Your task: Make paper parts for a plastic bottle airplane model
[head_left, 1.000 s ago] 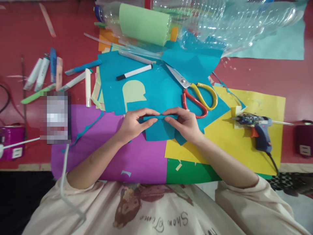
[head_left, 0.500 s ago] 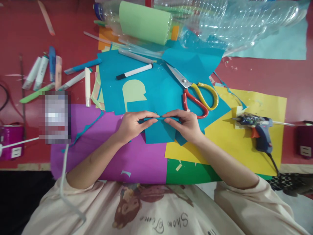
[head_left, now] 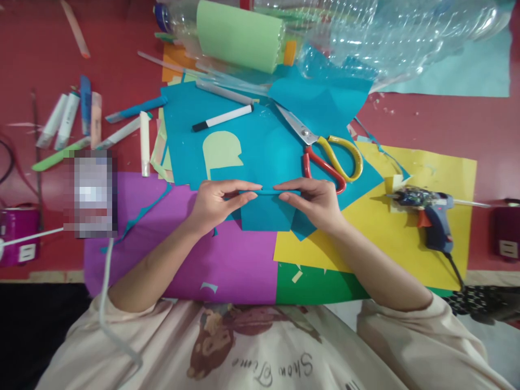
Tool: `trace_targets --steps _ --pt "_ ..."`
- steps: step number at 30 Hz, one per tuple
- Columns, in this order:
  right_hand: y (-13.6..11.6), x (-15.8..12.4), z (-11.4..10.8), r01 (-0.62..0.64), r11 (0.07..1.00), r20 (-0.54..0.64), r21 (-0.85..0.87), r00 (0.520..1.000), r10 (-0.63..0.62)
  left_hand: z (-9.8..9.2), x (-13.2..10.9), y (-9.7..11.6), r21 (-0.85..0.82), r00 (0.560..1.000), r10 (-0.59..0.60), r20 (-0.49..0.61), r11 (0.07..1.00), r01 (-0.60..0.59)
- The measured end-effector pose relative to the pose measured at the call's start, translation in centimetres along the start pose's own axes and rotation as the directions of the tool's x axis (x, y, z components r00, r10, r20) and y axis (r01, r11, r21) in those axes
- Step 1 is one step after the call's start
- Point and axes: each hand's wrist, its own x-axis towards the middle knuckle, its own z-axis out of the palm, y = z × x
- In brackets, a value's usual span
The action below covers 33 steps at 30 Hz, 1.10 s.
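Between my two hands is a small piece of blue paper point(head_left: 267, 212), its far edge rolled or folded over into a narrow strip. My left hand point(head_left: 215, 203) pinches the left part of that edge between thumb and fingers. On the right part, my right hand point(head_left: 314, 200) pinches it in the same way. The lower part of the piece hangs flat toward me. Beneath and beyond it lies a larger blue sheet point(head_left: 182, 130) with a pale green paper cutout point(head_left: 221, 146) on it. Scissors point(head_left: 320, 143) with red and yellow handles rest just beyond my right hand.
A glue gun point(head_left: 434, 216) lies on yellow paper point(head_left: 426, 271) at the right. Purple paper point(head_left: 239, 276) covers the near left. Several markers point(head_left: 67, 122) and a phone-like device point(head_left: 93, 195), blurred out, are at the left. Clear plastic bottles point(head_left: 365, 32) line the back.
My hands have moved slightly apart along the folded edge, the left one leftward and the right one rightward. The blue piece has shifted slightly away from me. Surrounding things stay put.
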Motion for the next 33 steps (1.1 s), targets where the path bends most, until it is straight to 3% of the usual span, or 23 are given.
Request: trace_targets --steps 9,17,24,33 --pt "-0.4 -0.1 0.1 -0.055 0.998 -0.001 0.008 0.999 0.055 -0.5 0.2 0.0 0.038 1.0 0.007 0.02 0.999 -0.007" --pt "-0.5 -0.7 0.9 0.023 0.999 0.014 -0.041 1.0 -0.023 0.3 0.0 0.0 0.046 0.997 -0.024 0.078 0.999 0.02" --pt "-0.3 -0.5 0.9 0.019 0.999 -0.006 -0.045 1.0 -0.02 0.5 -0.2 0.0 0.07 0.998 -0.022 0.055 0.997 0.019" --pt "0.3 -0.2 0.5 -0.002 0.999 -0.114 0.04 0.993 0.006 -0.4 0.2 0.0 -0.034 0.993 -0.086 -0.084 0.996 0.084"
